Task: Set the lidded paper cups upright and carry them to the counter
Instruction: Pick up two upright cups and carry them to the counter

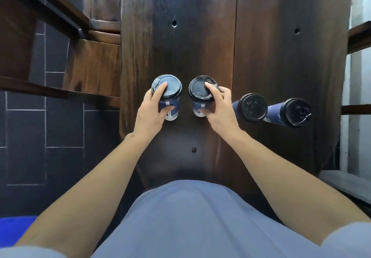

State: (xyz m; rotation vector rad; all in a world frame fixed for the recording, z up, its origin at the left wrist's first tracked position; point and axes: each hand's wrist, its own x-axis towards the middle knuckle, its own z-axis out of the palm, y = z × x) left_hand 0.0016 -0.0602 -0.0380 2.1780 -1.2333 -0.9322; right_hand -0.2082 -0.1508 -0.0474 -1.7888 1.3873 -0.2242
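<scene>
My left hand (149,110) and right hand (217,108) each wrap a navy paper cup with black plastic lid, left cup (167,97) and right cup (201,96), mid-tabletop (180,36); thin walls likely crush, so hold the sleeves lightly.

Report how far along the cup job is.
Done: all four cups look upright on the dark wooden table. In hand: left hand grips one cup, right hand another. Left: carry these over, then the two cups at right.
</scene>
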